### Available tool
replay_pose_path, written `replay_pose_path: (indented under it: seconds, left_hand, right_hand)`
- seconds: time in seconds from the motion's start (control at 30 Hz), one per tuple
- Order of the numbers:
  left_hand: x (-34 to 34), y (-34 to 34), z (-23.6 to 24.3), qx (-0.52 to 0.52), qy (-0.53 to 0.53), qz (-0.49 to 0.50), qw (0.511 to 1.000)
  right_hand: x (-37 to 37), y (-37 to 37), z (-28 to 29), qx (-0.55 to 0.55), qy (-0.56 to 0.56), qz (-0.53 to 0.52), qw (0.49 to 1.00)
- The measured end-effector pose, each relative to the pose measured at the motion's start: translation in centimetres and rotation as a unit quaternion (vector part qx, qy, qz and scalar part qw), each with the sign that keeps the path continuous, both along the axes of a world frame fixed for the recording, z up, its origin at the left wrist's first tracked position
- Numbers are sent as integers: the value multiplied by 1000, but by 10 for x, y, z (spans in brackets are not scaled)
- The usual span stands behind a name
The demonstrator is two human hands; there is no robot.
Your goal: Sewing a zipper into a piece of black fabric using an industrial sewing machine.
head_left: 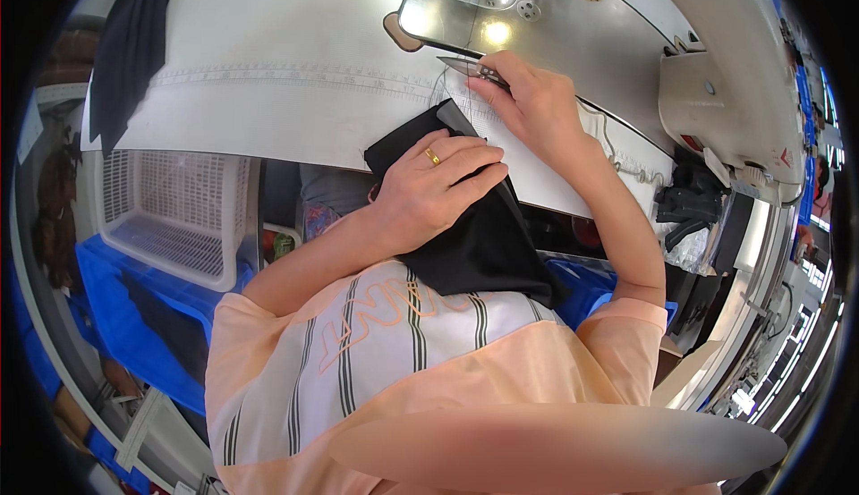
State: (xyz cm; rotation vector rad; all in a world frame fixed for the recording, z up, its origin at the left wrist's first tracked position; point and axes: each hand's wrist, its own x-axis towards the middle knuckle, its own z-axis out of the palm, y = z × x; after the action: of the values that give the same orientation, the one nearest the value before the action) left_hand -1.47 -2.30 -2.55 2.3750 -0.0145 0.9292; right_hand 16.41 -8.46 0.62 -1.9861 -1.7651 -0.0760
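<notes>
A black cloth piece point(483, 249) lies over the near edge of the white table point(268, 106) and hangs down onto my lap. My left hand point(438, 182), with a gold ring on one finger, is closed over the cloth's upper part; its thumb is hidden. Just beyond it, my right hand point(541, 110) grips a small pair of thread snips point(472, 70), blades pointing left. Thin threads run from the sewing machine point(734, 39) past the blades toward the cloth. Whether the blades touch them I cannot tell.
A printed ruler strip point(295, 75) crosses the tabletop. Dark fabric point(139, 43) drapes over the table's left end. Below it, a white plastic basket point(170, 200) rests on a blue crate point(143, 316). The machine's metal bed point(573, 57) lies just past my right hand.
</notes>
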Motion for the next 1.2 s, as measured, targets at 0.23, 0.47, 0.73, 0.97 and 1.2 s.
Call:
replay_pose_path:
  seconds: [0.23,0.47,0.73,0.97,1.2]
  left_hand:
    - [-10,66,48,96,37,134,986]
    - [-48,110,50,62,160,55,984]
    - [-71,80,47,-56,136,-21,989]
    - [-74,77,46,-93,110,-31,989]
    - [-84,132,67,-316,222,172,906]
  right_hand:
    - [49,-39,8,45,285,-192,938]
    - [60,-51,3,34,186,-215,958]
    - [0,4,15,11,-71,49,996]
    - [-13,29,-1,11,-21,74,997]
    - [49,-19,9,-17,-97,-164,982]
